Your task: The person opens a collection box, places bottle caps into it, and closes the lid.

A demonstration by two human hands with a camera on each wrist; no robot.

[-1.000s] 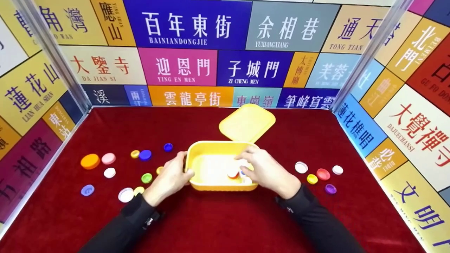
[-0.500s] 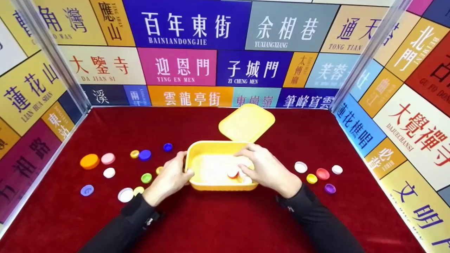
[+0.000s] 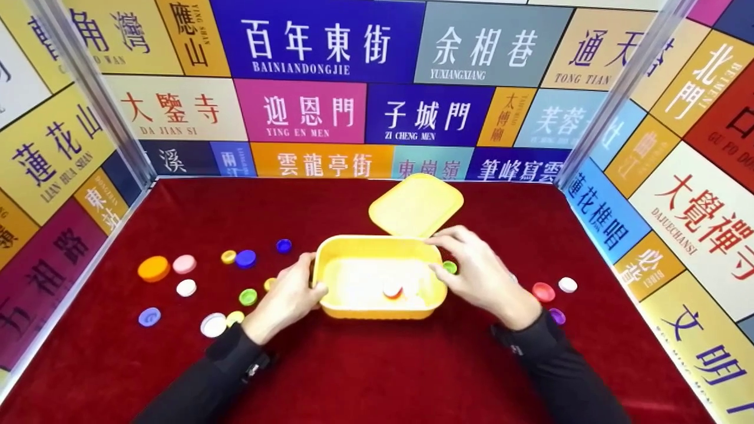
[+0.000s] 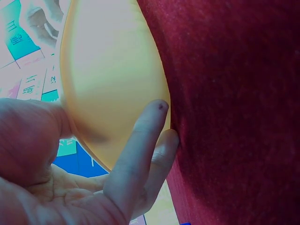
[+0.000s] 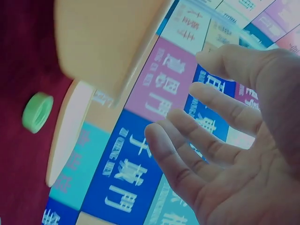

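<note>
A yellow plastic box (image 3: 377,314) sits without its lid in the middle of the red cloth. My left hand (image 3: 288,297) grips its left end, thumb at the rim and fingers along the outer wall (image 4: 108,56) in the left wrist view. Inside the box lies a red and white bottle cap (image 3: 392,291); glare blurs the things beside it. Just off the right end hovers my right hand (image 3: 480,274), fingers spread and holding nothing, as the right wrist view confirms. Near its thumb a green cap (image 3: 449,267) lies on the cloth, also visible as a green ring-like cap (image 5: 38,111).
Behind the box lies the yellow lid (image 3: 417,206). Several caps are scattered at the left, among them an orange cap (image 3: 154,268) and a blue cap (image 3: 245,258). A red cap (image 3: 543,292) and a white cap (image 3: 568,285) lie at the right. Printed panels enclose the table.
My right hand has risen out of the box and shifted right past its rim, uncovering a green cap and covering some caps at the right. The left hand has kept its hold.
</note>
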